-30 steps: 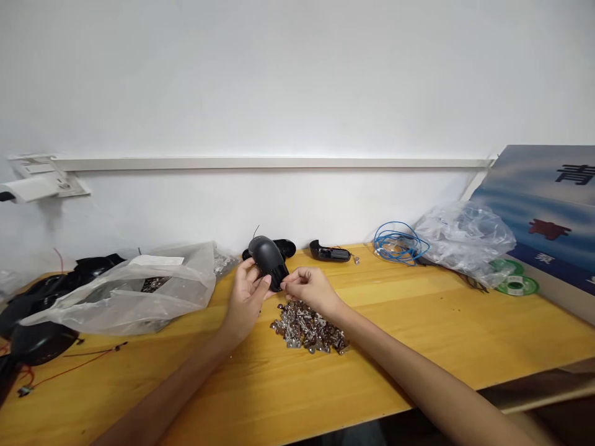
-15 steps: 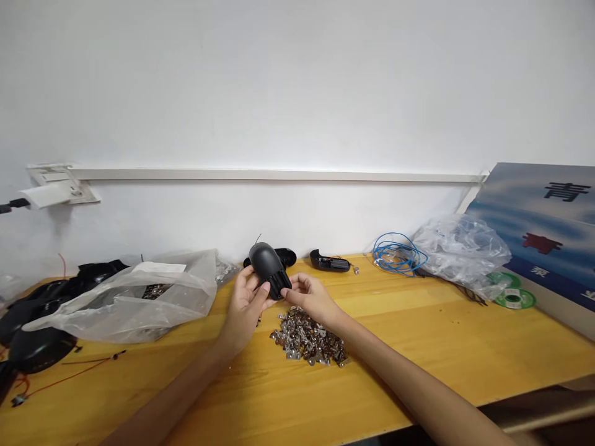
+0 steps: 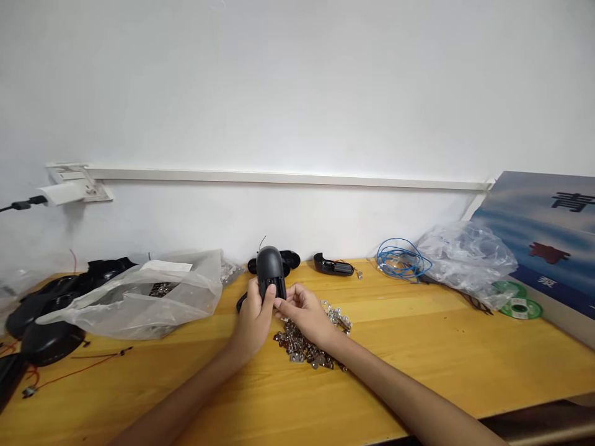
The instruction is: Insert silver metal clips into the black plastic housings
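My left hand (image 3: 256, 310) grips a rounded black plastic housing (image 3: 270, 263), its thumb laid over the slotted lower end. A thin wire stands up from the top of this housing. My right hand (image 3: 303, 308) is closed in a pinch at the housing's lower right edge; whatever its fingertips hold is too small or hidden to make out. Just below that hand, partly covered by it, lies a heap of small shiny metal pieces (image 3: 304, 350). Behind the held housing rest more black plastic parts (image 3: 291, 257), partly hidden by it.
A black part with an open slotted compartment (image 3: 333, 266) lies near the wall. To the left are a clear plastic bag (image 3: 195, 303), black shells (image 3: 53, 341) and red wires (image 3: 77, 373). On the right sit coiled blue wire (image 3: 403, 259), another plastic bag (image 3: 469, 257) and green spools (image 3: 520, 308).
The housing has turned more upright in my left hand, and the left thumb has shifted onto its slotted end. My right hand has lowered slightly, over the heap's upper edge. The view has shifted a little.
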{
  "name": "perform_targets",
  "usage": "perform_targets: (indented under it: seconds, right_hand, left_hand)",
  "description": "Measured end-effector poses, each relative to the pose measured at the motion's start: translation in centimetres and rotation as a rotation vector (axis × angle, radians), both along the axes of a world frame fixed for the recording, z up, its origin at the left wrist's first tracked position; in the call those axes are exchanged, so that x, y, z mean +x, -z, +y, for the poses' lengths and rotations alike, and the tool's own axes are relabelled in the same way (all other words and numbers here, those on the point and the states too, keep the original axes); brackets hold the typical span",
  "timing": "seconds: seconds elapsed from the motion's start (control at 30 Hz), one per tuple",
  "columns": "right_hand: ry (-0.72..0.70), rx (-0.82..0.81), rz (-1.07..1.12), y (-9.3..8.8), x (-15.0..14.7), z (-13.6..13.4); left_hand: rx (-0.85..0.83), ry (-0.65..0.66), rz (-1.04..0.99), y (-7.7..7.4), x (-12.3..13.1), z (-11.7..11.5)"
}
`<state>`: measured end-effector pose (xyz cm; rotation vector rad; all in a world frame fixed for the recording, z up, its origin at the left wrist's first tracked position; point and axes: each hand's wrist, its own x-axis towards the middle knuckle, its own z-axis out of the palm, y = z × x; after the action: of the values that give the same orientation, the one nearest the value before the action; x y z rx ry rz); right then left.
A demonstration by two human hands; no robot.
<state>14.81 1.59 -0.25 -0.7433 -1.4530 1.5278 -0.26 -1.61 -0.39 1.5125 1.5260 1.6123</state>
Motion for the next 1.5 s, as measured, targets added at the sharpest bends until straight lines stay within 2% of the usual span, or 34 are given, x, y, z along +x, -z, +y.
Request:
perform_targets:
  seconds: [0.1, 0.3, 0.4, 0.6, 0.87, 1.2, 1.27, 1.37, 1.43, 1.5]
  right_hand:
    - [0.009, 0.114, -0.102, -0.4, 0.3, -0.7]
    - [0.054, 0.570, -0.554, -2.5, 2.0, -1.6]
    - [0.090, 0.668, -0.683, -2.8, 2.0, -2.0]
    - [0.136, 0.683, -0.735, -2.9, 1.6, -2.6]
    - [0.188, 0.610, -0.767, -2.6, 1.4, -2.8]
    - [0.187, 0.473, -0.593, -2.5, 0.5, -2.6]
    - [0.173, 0.483, -0.566, -2.6, 0.5, -2.4]
    - [0.080, 0.527, -0.501, -2.8, 1.0, -2.2]
    - [0.034, 0.521, -0.445, -3.0, 1.5, -2.0]
    - [0.048, 0.474, -0.398, -3.2, 2.0, -1.7]
  left_hand:
    - [0.006, -0.040, 0.050, -0.2, 0.0, 0.1]
    - [-0.003, -0.036, 0.171, -0.8, -0.6, 0.2]
    - [0.031, -0.012, 0.214, -1.1, -0.5, -0.1]
    - [0.054, -0.028, 0.252, -1.2, -0.1, -0.5]
    - [0.034, -0.035, 0.250, -1.0, 0.3, -0.7]
    - [0.041, -0.054, 0.158, -1.0, 0.1, -0.4]
    - [0.040, -0.033, 0.142, -1.0, 0.0, -0.3]
    - [0.064, 0.028, 0.119, -1.4, -0.2, -0.2]
    - [0.073, 0.111, 0.127, -1.7, -0.3, -0.3]
    - [0.056, 0.220, 0.186, -2.0, -0.5, -0.6]
